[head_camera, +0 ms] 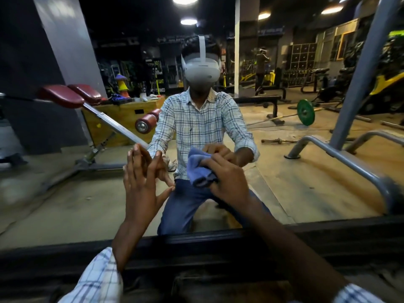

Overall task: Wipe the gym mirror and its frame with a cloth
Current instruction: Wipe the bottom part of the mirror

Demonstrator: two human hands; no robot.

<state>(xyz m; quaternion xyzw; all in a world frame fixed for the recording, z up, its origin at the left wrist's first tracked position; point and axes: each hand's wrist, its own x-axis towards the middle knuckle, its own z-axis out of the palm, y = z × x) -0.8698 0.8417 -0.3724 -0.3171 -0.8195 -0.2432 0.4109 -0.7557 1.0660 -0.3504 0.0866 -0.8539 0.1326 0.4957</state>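
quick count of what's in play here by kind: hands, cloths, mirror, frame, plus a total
hands: 2, the left hand with straight fingers against the glass and the right hand gripping the cloth
blue cloth: 1
mirror: 1
black frame: 1
total: 5

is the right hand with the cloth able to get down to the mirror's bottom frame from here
Probably yes. The right hand grips the cloth against the glass above the black bottom frame, with only bare glass between them. The left hand presses flat off to the side.
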